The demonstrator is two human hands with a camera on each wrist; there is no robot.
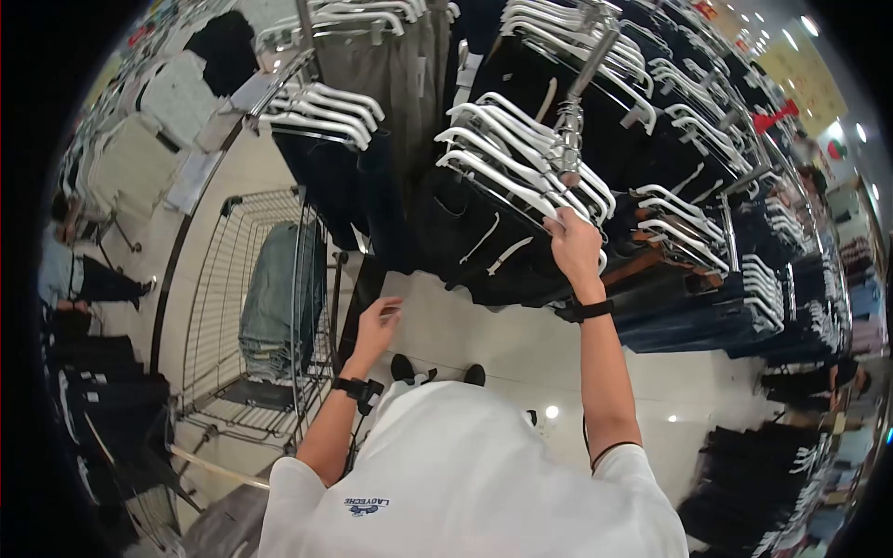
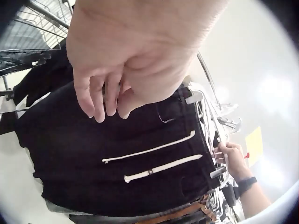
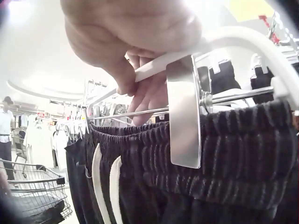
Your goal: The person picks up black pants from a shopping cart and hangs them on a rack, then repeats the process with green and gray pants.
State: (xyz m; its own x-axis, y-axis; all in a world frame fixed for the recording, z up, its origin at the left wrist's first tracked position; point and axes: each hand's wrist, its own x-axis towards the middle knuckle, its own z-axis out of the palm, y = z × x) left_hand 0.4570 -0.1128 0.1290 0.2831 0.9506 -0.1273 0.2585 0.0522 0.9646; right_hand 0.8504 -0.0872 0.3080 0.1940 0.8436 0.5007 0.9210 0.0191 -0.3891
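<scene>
Black drawstring trousers [image 1: 474,232] with two pale cords hang at the front of a rack on a white clip hanger [image 1: 498,181]. My right hand [image 1: 575,246] grips that hanger near its end. In the right wrist view, the thumb and fingers of the right hand [image 3: 135,51] curl over the white bar, beside a metal clip [image 3: 184,116] on the elastic waistband [image 3: 233,140]. My left hand [image 1: 377,327] hangs in the air between cart and rack, holding nothing. In the left wrist view, the loosely bent fingers of the left hand [image 2: 140,65] overlap the trousers.
A wire shopping cart [image 1: 209,307] at the left holds a stack of folded jeans [image 1: 279,288]. Other hangers [image 1: 326,112] with dark trousers flank the rack arm [image 1: 591,70]. Farther racks stand at the right. People [image 1: 93,274] are at the left and right edges.
</scene>
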